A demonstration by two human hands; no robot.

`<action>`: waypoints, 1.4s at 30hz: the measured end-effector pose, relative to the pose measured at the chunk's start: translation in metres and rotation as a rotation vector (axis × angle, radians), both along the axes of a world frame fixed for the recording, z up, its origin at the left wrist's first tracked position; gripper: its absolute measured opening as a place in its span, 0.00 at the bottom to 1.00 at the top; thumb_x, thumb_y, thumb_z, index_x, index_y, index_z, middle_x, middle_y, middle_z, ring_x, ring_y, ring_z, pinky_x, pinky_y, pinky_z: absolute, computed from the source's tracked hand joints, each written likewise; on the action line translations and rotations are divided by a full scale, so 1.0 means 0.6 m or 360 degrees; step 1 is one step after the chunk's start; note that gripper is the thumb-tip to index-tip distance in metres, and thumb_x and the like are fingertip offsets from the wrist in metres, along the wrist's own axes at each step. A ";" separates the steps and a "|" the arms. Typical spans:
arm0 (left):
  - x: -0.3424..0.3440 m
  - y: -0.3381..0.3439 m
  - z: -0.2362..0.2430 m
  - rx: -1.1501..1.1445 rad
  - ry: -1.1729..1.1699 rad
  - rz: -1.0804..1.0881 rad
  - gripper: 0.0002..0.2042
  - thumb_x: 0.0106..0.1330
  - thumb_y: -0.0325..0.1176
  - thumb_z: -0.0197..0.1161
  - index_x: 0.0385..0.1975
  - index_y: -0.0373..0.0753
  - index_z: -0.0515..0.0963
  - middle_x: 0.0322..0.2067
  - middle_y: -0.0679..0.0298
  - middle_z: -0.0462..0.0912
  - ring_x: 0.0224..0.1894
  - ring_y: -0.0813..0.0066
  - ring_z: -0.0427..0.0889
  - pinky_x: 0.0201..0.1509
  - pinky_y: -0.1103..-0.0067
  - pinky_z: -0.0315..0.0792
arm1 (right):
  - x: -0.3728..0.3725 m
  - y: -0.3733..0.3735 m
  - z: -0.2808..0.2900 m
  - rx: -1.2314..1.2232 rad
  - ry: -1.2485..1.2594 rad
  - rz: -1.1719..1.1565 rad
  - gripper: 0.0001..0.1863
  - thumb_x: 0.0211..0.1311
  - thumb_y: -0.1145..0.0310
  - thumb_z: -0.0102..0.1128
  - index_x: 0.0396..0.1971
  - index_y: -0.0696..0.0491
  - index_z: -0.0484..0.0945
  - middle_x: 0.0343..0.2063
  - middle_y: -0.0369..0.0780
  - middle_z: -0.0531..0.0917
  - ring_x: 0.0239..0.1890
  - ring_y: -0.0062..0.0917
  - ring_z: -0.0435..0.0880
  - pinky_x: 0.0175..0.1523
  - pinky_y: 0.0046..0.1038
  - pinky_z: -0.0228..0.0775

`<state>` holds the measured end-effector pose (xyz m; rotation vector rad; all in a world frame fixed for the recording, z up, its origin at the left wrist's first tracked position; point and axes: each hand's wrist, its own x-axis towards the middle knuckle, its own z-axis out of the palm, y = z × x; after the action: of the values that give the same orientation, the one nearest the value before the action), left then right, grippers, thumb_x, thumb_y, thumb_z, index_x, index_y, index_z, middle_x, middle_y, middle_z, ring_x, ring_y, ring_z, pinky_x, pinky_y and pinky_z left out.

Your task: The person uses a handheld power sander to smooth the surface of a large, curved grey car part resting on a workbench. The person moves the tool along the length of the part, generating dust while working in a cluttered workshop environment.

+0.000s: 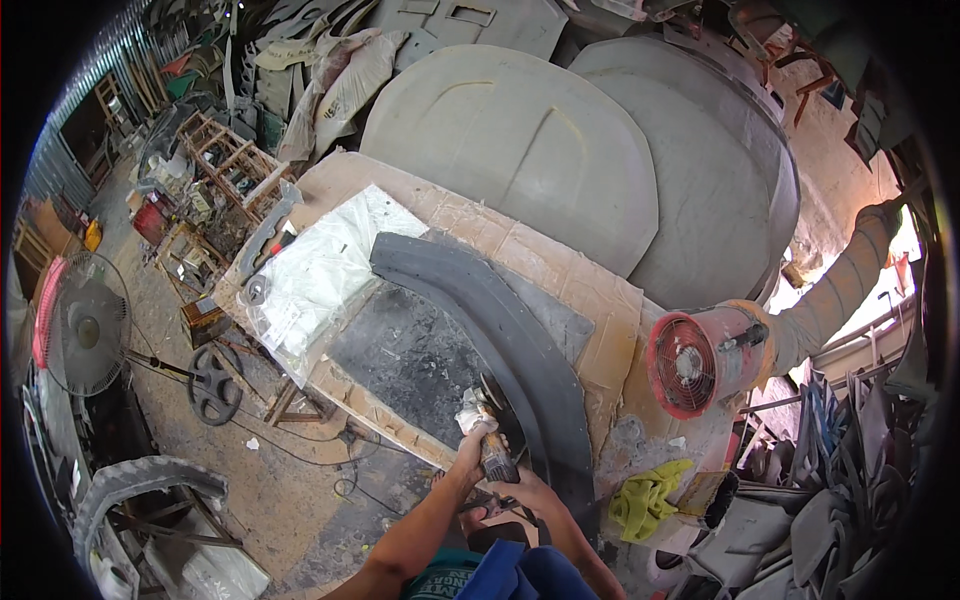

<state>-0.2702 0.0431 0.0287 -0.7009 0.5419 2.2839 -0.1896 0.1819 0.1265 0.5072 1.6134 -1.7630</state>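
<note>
Grinder [497, 460] is gripped by both hands [528, 491], left ahead of right, forearms [420, 525] angled inward from below.

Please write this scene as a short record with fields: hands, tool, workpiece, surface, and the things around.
Left hand: grips the power tool close to its disc end
Right hand: on the tool's rear end
Tool position: disc by the panel's inner edge; contact unclear
Workpiece: dark curved panel, lying on the table
Also on table: white plastic sheet
Left side: standing fan
Right side: red blower, yellow-green cloth
</note>
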 end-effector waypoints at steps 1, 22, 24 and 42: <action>0.006 0.000 -0.002 -0.0049 0.0002 0.0024 0.15 0.66 0.38 0.64 0.47 0.41 0.71 0.32 0.57 0.81 0.31 0.63 0.85 0.38 0.65 0.84 | 0.006 -0.007 0.012 0.0289 0.0157 0.0100 0.30 0.58 0.65 0.73 0.56 0.63 0.72 0.40 0.44 0.85 0.40 0.28 0.88 0.43 0.30 0.82; -0.071 0.011 0.023 -0.0258 0.0086 0.0081 0.15 0.62 0.38 0.66 0.44 0.42 0.71 0.30 0.58 0.81 0.31 0.63 0.84 0.38 0.66 0.83 | -0.060 0.012 -0.001 0.0891 0.0543 0.0300 0.43 0.43 0.51 0.78 0.54 0.67 0.72 0.46 0.60 0.83 0.53 0.49 0.83 0.56 0.39 0.75; -0.086 0.009 0.026 -0.0231 0.0100 0.0017 0.15 0.62 0.38 0.66 0.44 0.42 0.71 0.30 0.58 0.81 0.30 0.63 0.84 0.38 0.66 0.83 | -0.067 0.006 -0.017 0.0895 0.0521 0.0257 0.44 0.43 0.51 0.78 0.54 0.67 0.71 0.47 0.60 0.82 0.53 0.49 0.83 0.56 0.40 0.74; -0.046 0.003 0.044 -0.0243 0.0026 -0.0196 0.15 0.65 0.38 0.63 0.46 0.39 0.70 0.32 0.56 0.80 0.32 0.61 0.83 0.39 0.66 0.83 | 0.008 -0.020 0.001 0.0702 0.0390 0.0045 0.46 0.47 0.48 0.75 0.57 0.68 0.67 0.45 0.61 0.82 0.51 0.51 0.83 0.55 0.41 0.74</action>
<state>-0.2977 0.0449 0.0551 -0.7024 0.7526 2.1515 -0.1849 0.1700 0.1272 0.4763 2.1898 -1.4909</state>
